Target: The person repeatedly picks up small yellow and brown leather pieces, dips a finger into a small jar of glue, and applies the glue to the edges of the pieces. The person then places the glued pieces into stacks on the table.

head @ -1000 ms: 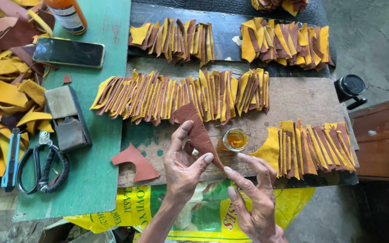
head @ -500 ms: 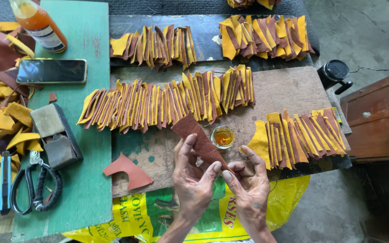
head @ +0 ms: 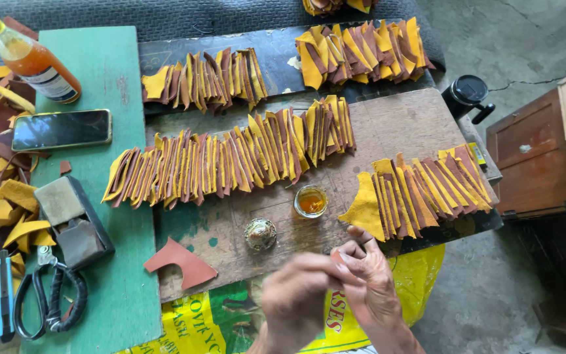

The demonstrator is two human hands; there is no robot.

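Note:
My left hand (head: pixel 299 298), blurred, and my right hand (head: pixel 369 283) are pressed together at the near edge of the wooden board (head: pixel 394 128), fingers curled. Only a reddish sliver of a brown leather piece (head: pixel 338 257) shows between them; the rest is hidden by the fingers. Just beyond the hands stand a small open jar of amber liquid (head: pixel 310 201) and a round metal lid (head: pixel 260 234). A loose brown leather cut-out (head: pixel 181 262) lies on the board to the left.
Rows of overlapped yellow and brown leather pieces (head: pixel 230 160) cover the boards. On the green mat (head: pixel 119 275) lie a phone (head: pixel 61 130), a bottle of orange liquid (head: pixel 31 59), a block (head: pixel 73 223), scissors (head: pixel 50 301) and a blue knife (head: pixel 4 295). A wooden box (head: pixel 538 154) stands to the right.
The brown leather piece held up flat in my left hand is now almost hidden between both hands. The hands have closed together and dropped toward the near edge.

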